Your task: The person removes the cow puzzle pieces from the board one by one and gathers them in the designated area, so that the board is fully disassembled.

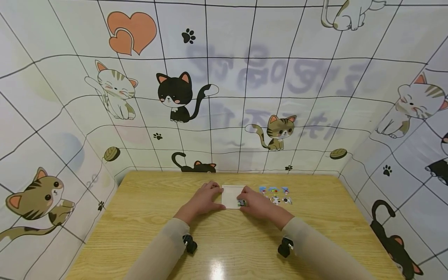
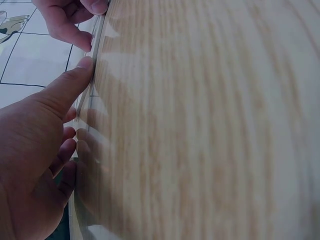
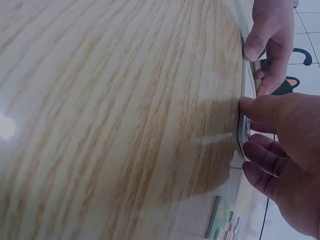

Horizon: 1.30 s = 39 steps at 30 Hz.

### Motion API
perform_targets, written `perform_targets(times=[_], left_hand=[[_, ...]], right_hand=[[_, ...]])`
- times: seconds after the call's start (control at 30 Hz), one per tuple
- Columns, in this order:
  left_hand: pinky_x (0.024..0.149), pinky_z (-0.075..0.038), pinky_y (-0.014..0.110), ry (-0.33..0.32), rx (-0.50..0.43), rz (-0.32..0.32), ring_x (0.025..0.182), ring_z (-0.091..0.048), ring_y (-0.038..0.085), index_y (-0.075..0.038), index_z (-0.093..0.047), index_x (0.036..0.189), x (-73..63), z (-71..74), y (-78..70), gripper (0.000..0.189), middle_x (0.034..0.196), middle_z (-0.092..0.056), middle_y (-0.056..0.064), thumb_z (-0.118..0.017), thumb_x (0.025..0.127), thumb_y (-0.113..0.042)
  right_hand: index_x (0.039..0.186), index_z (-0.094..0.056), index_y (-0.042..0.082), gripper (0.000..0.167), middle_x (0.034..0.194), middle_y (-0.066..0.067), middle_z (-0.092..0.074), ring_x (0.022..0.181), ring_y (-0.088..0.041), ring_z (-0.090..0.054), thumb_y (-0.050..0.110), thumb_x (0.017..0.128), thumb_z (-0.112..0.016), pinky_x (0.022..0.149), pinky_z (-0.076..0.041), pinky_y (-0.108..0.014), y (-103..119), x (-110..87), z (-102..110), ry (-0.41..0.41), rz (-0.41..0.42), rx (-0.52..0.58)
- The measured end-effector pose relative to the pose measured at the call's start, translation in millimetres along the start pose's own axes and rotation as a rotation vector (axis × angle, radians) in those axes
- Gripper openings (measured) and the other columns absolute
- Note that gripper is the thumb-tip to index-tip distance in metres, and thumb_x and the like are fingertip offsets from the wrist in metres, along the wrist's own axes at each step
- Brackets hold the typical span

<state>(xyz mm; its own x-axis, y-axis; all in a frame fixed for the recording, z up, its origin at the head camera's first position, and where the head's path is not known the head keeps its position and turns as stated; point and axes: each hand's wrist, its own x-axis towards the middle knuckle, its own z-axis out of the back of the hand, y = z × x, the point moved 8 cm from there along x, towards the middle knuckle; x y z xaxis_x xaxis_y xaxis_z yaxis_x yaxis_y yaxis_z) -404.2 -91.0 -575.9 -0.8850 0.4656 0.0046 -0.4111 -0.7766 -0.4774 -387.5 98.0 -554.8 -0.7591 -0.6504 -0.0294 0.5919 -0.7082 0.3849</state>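
Observation:
A white rectangular puzzle tray (image 1: pixel 231 194) lies flat on the table between both hands. My left hand (image 1: pixel 207 197) holds its left side, the thumb at the near corner and the fingers farther up. In the left wrist view the thumb (image 2: pixel 70 85) lies along the tray's edge. Over the tray's right part, my right hand (image 1: pixel 257 202) pinches a small colourful puzzle piece (image 1: pixel 241 202) at the near right corner, its fingers partly covering the piece. The right wrist view shows the thumb (image 3: pixel 260 107) at the near edge, the other fingers curled beyond.
Just right of the right hand lie several loose puzzle pieces (image 1: pixel 274 190) in two rows, blue ones behind white-and-black ones. The wooden table (image 1: pixel 147 217) backs onto a wall cloth (image 1: pixel 231 85) with cat drawings. Each sleeve carries a small black wrist camera (image 1: pixel 190 244).

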Motion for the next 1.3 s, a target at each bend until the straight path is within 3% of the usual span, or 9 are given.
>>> perform_targets(times=[0.43,0.73,1.3], left_hand=[[0.119,-0.042,0.057,-0.002,0.006,-0.001,0.141,-0.048,0.032,-0.017,-0.064,0.156,2.3,-2.5,2.5,0.075,0.154,-0.052,0.006,-0.088,0.095,-0.051],[0.121,-0.041,0.055,0.002,0.018,0.01,0.142,-0.047,0.031,-0.019,-0.063,0.158,3.3,-3.0,3.7,0.076,0.155,-0.052,0.004,-0.087,0.094,-0.055],[0.12,-0.041,0.055,0.004,0.021,0.018,0.142,-0.048,0.031,-0.019,-0.064,0.157,3.3,-4.4,4.9,0.076,0.154,-0.052,0.004,-0.087,0.094,-0.054]], right_hand=[[0.132,-0.073,0.005,0.031,0.121,-0.007,-0.057,0.081,-0.01,-0.053,0.017,0.104,-0.081,0.076,-0.05,-0.036,-3.7,-1.2,2.7,-0.001,-0.004,0.107],[0.123,-0.068,0.01,0.027,0.116,-0.008,-0.056,0.086,-0.017,-0.054,0.012,0.101,-0.083,0.079,-0.05,-0.042,-4.3,1.3,4.4,-0.005,-0.04,0.147],[0.124,-0.072,0.008,0.024,0.112,-0.006,-0.065,0.094,-0.019,-0.061,0.005,0.102,-0.079,0.08,-0.054,-0.042,-11.2,0.0,3.1,-0.051,-0.019,0.253]])
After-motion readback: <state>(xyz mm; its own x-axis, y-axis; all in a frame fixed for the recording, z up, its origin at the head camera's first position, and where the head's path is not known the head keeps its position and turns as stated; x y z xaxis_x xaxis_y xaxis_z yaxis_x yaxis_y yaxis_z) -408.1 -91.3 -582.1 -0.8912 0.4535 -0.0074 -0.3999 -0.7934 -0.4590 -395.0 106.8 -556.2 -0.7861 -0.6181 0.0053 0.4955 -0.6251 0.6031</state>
